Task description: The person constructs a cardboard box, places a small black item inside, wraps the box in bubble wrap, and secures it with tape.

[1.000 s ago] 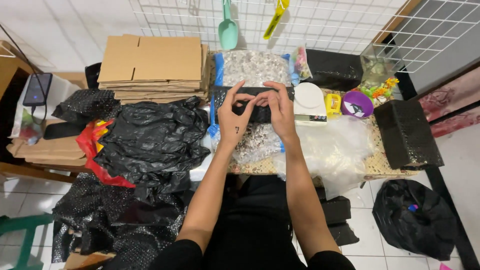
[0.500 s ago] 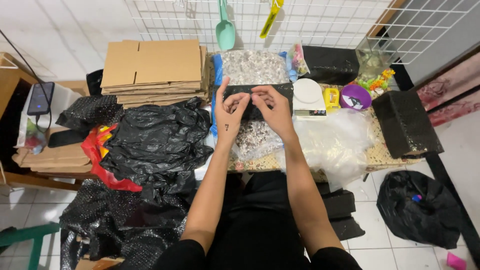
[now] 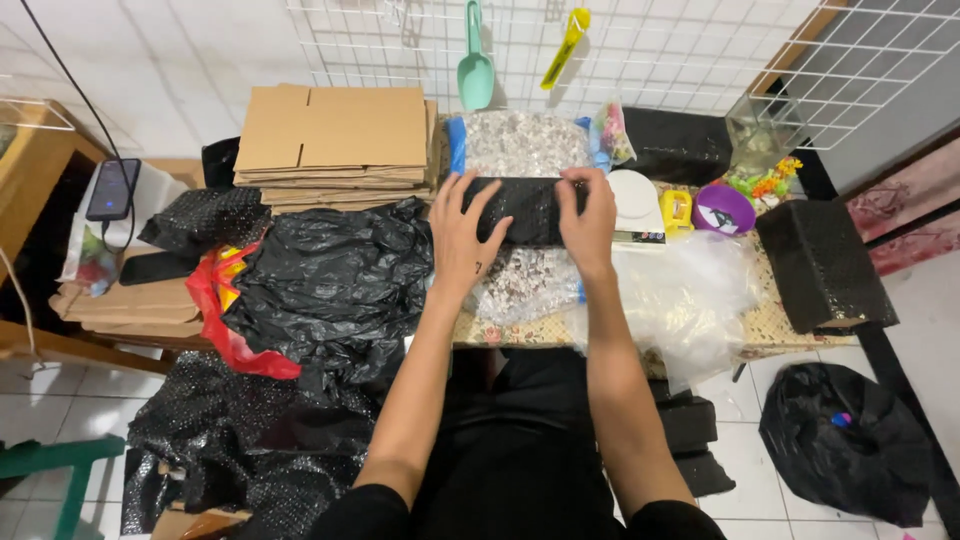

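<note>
A black bubble-wrapped parcel (image 3: 528, 208) is held flat on the table (image 3: 770, 325), approx. centre of the head view, w/ both hands on it. The left hand (image 3: 462, 238) is spread open, palm down on the parcel's left end, fingers fanned toward 12 o'clock; nothing is clenched, it presses rather than grips. The right hand (image 3: 590, 222) is curled over the right end, fingertips hooked on the top edge at approx. 12 o'clock, thumb side hidden, so a pinch vs. a mere press cannot be told.

Judged step: wrap being smoothed/closed around the parcel, i.e. mid-packing, not yet sealed; no tape is seen on it. The next move would call for the loose flap to be kept down by one hand while the other is freed, w/ steady pressure so the wrap does not spring open.

Around it: at 12 o'clock of the parcel, touching or just behind, a clear bag of small pale pieces (image 3: 520, 142); a second such bag (image 3: 522, 282) lies at 6 o'clock, partly under the wrists. At 3 o'clock, just beside the right hand, a white kitchen scale (image 3: 640, 205); further at 3, a purple bowl (image 3: 722, 208) and a black wrapped box (image 3: 822, 262). At 9 o'clock, crumpled black plastic bags (image 3: 335, 285); at 10–11 o'clock, a stack of flat cardboard (image 3: 335, 135). A green scoop (image 3: 475, 70) hangs on the wire grid at 12.
</note>
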